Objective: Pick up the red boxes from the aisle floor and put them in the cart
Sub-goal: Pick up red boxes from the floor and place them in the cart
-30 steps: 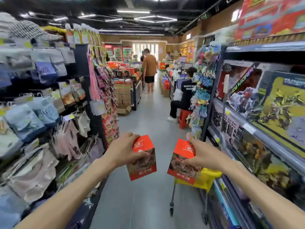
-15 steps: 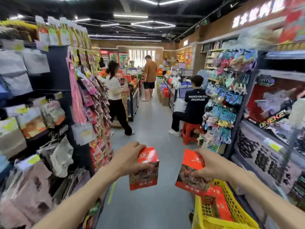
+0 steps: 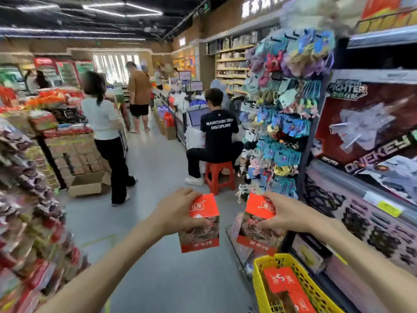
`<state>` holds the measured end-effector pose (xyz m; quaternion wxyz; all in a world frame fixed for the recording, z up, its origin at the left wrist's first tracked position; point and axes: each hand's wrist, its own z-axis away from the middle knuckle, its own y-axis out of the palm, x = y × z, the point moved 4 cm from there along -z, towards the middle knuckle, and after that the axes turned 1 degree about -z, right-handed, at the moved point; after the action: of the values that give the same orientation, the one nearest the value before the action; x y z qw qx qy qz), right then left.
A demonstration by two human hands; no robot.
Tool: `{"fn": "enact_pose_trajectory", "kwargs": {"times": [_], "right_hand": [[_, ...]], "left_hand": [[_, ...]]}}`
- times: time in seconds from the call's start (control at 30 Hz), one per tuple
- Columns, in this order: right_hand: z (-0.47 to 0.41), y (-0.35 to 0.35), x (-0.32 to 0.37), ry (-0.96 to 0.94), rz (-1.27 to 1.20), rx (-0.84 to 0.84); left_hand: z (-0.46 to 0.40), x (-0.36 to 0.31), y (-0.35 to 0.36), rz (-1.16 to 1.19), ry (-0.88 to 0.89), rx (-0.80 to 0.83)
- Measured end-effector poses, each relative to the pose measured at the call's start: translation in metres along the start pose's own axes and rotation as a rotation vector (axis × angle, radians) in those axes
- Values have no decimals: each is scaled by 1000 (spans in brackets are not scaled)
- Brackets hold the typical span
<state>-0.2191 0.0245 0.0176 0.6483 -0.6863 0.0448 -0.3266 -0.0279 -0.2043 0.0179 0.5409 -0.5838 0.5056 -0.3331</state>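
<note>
Both arms reach forward, the left hand (image 3: 178,213) and the right hand (image 3: 285,216) each with fingers clamped on one red box (image 3: 202,224), above the yellow cart (image 3: 257,283).

We see a person in a dark shirt (image 3: 220,132) seated on a red stool (image 3: 218,175) in the aisle, beside a rack of hanging accessories (image 3: 279,141). Toy boxes (image 3: 365,123) fill the right-hand shelf, and an open cardboard box (image 3: 89,185) sits on the grey floor (image 3: 158,168).

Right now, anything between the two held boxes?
Nothing: head view shows only bare aisle floor behind the gap between the left box and the right box.
</note>
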Motion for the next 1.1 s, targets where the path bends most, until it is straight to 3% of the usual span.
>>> {"fn": "enact_pose_trajectory", "kwargs": {"times": [0.27,0.47,0.6,0.87,1.1], "right_hand": [[-99,-19,-73,260,-17,-98],[-99,-19,-135,512,-2,-177],[-76,2,-173,777,18,-214],[-3,82,-189,1319,-102,-286],[45,166,-192,1600,-285,-385]], "left_hand": [[-193,26,51,9,288,77],[-304,-15,122,83,571,169],[-354,-60,181,127,813,239],[-364,-149,294,205,1193,453],[-306,-203,414,218,1294,599]]}}
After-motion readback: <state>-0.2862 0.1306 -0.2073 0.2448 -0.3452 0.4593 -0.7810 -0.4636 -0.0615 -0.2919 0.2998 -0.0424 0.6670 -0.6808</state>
